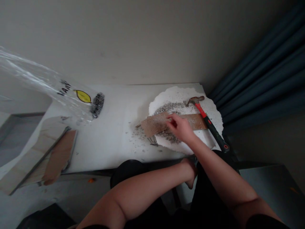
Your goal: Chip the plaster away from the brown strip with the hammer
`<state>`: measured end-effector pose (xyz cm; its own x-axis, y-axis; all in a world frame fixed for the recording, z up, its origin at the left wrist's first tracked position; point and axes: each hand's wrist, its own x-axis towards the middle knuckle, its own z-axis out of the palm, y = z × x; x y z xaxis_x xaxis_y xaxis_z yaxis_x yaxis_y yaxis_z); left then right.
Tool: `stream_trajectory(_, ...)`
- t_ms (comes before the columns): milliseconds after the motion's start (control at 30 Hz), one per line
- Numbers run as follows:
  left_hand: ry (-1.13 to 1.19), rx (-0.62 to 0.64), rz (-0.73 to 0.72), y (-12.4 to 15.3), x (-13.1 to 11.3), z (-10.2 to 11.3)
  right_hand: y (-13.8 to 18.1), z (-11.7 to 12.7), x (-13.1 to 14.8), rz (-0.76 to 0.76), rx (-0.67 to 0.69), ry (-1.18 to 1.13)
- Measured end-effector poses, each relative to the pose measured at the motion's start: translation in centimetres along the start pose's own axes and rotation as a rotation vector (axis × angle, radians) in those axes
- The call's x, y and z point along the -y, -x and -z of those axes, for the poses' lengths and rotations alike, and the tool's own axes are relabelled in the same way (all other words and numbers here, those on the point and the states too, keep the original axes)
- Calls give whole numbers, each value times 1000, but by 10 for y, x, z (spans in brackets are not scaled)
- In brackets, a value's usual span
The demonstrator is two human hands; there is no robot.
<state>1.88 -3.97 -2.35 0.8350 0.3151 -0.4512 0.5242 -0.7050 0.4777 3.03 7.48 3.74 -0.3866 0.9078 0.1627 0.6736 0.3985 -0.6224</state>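
My right hand [181,127] is over a brown perforated strip [154,124] with a rough, dotted surface. Its thumb and forefinger are pinched together, and whatever they hold is too small to make out. The strip lies across a white, ragged-edged sheet [186,92] strewn with grey crumbs [170,106]. A claw hammer [207,119] with a red and black handle rests at the sheet's right side, its head toward the wall. Below the table edge, close to my lap, is my left hand [189,170]; its fingers are mostly hidden.
On the white table [107,140], a clear plastic bag [71,95] with a yellow leaf print stands at the left. Broken board pieces [59,156] overhang the front left edge. Thin nail-like bits [152,140] lie near the strip. Dark curtains [264,70] hang at the right.
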Motion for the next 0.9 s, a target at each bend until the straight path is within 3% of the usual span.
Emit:
stream_trajectory(67, -89, 270, 4, 2, 0, 9, -10, 25, -26, -43, -116, 14)
stream_trajectory(100, -120, 341, 5, 4, 0, 13, -14, 35, -39, -79, -144, 45)
stream_trajectory(200, -153, 398, 27, 6, -1, 19, -22, 46, -69, -124, -48, 135)
stream_trajectory(367, -160, 406, 63, 5, -2, 15, -28, 39, -76, -182, 129, 295)
stream_trajectory(767, -177, 410, 43, -4, 1, 0, -30, 41, -68, -225, 161, 338)
stream_trajectory(900, -108, 348, 88, -5, 2, -4, -31, 40, -68, -220, 169, 331)
